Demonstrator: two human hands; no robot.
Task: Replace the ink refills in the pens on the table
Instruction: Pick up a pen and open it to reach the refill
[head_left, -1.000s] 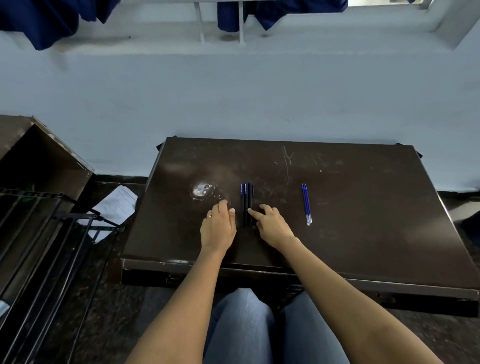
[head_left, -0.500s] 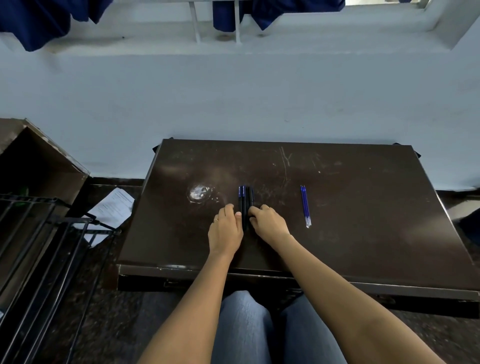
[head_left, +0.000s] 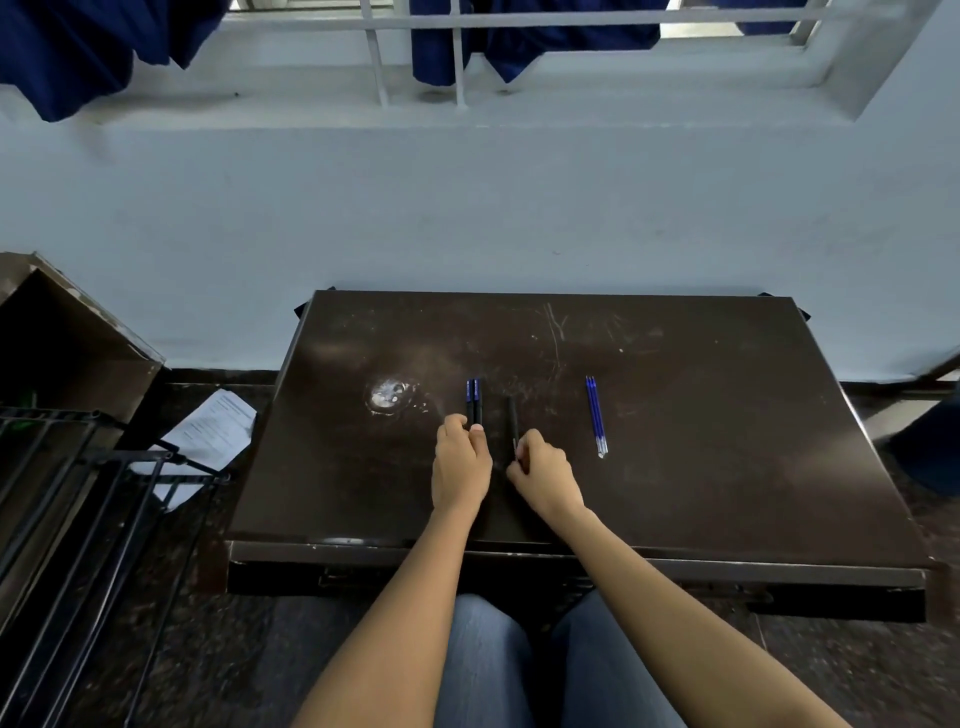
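Two black pens with blue bands (head_left: 474, 397) lie side by side on the dark brown table (head_left: 701, 467). My left hand (head_left: 461, 465) rests its fingertips on their near ends. A third black pen (head_left: 512, 418) lies apart, a little to the right. My right hand (head_left: 545, 474) pinches that pen's near end between thumb and fingers. Blue ink refills (head_left: 596, 414) lie together farther right, untouched.
A pale scuffed patch (head_left: 387, 396) marks the table left of the pens. A black wire rack (head_left: 78, 499) and a brown box (head_left: 62, 332) stand on the left, with paper sheets (head_left: 215, 428) on the floor. A light wall rises behind the table.
The three pens lay together between my hands. My right hand has drawn one pen away to the right, while the left hand stays on the other two. The view tilted up slightly.
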